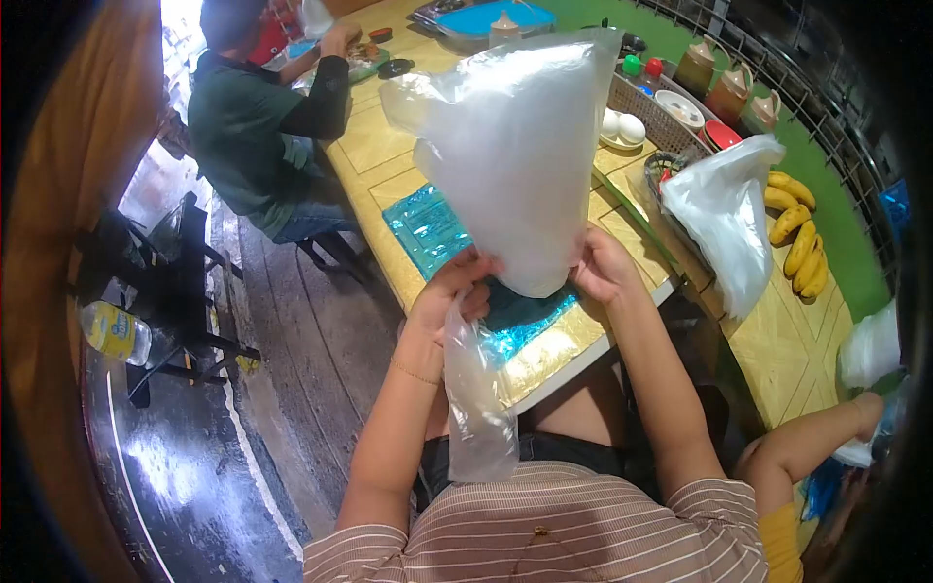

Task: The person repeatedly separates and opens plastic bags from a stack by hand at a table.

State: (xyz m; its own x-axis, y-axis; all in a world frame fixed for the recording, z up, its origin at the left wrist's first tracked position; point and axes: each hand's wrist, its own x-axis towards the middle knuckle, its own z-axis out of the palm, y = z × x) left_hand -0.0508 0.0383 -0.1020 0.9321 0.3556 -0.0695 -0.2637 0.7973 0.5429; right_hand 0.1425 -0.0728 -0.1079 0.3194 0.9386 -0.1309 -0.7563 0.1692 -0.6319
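A large clear plastic bag, puffed out, stands up between my hands over the table's near edge. My left hand pinches its lower left side. A limp strip of clear plastic also hangs from this hand toward my lap; whether it belongs to the same bag is unclear. With fingers bent, my right hand grips the bag's lower right side. Beneath the bag lies a shiny blue plastic packet on the yellow table, partly hidden by the bag and my left hand.
Bananas and a bundle of clear plastic bags lie to the right. Eggs and sauce bottles stand farther back. A person sits at the far left side. Another person's bare limb reaches in at right.
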